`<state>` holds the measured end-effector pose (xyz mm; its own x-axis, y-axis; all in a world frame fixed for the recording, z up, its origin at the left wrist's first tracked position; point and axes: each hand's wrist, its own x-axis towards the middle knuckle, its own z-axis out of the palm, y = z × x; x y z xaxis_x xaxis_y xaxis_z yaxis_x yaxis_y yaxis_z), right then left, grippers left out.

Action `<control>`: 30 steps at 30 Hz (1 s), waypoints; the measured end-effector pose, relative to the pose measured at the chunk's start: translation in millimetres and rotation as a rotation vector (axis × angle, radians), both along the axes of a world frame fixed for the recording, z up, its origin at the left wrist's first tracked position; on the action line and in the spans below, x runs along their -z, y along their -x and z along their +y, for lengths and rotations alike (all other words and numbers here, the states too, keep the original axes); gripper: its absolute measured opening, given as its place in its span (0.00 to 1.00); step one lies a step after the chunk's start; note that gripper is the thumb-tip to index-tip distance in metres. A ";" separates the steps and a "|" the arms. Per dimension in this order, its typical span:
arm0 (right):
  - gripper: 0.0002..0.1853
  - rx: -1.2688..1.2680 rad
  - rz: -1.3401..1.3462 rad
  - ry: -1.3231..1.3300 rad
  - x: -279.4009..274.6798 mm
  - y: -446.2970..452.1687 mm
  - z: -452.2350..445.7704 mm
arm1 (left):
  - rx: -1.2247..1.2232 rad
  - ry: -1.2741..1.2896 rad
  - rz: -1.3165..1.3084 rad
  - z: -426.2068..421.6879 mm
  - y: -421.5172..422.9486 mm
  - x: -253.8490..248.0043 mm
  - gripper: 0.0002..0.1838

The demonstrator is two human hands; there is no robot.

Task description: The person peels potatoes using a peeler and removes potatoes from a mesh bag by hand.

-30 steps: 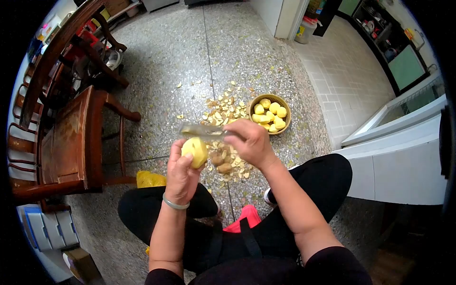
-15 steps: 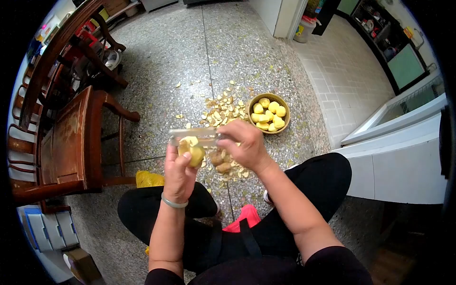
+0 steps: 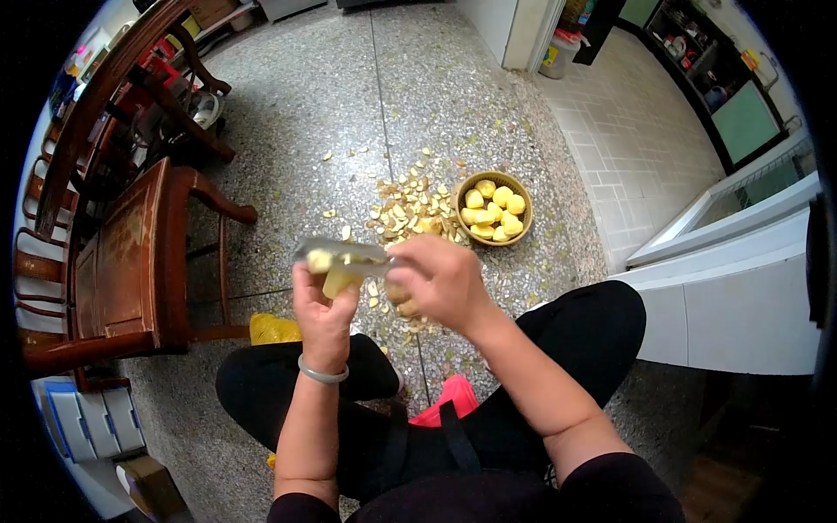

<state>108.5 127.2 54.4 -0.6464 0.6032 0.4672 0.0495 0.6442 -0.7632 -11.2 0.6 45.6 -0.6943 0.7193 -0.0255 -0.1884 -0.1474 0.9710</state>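
Observation:
My left hand (image 3: 324, 318), with a bracelet at the wrist, is wrapped round a yellow peeled potato (image 3: 340, 281). A grey metal blade, seemingly a knife (image 3: 349, 254), lies across the top of the potato, blurred by motion. Its handle end is inside my closed right hand (image 3: 440, 281). A pale piece shows at the blade's far end. Below the hands, peelings (image 3: 410, 205) are scattered on the floor, and brown unpeeled potatoes (image 3: 398, 292) are partly hidden by my right hand. Several peeled potatoes (image 3: 494, 210) lie in a round woven basket (image 3: 530, 216).
A wooden chair (image 3: 131, 253) stands at the left, with a yellow bag (image 3: 275, 329) near its leg. Pink cloth or plastic (image 3: 449, 403) lies between my knees. White drawers (image 3: 91, 418) are at the lower left, and a white door panel (image 3: 724, 322) at the right.
The blade and my right hand have moved left and slightly down over the potato. The potato is tilted differently in my left hand. The basket has not moved.

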 end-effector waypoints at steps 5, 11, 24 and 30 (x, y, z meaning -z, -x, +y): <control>0.08 0.048 -0.264 0.245 4.7 -12.2 26.2 | -0.029 -0.102 0.195 0.0 3.6 -3.0 0.20; 0.11 -0.028 0.049 -0.012 -12.3 -1.4 -4.2 | -0.024 -0.093 0.123 2.9 -2.8 -1.4 0.21; 0.10 -0.022 0.027 0.002 -15.1 -3.4 -2.5 | -0.019 -0.150 0.077 4.0 0.5 3.0 0.23; 0.10 0.083 -0.159 0.108 13.7 -5.7 22.6 | -0.011 -0.149 0.099 1.9 4.3 4.3 0.22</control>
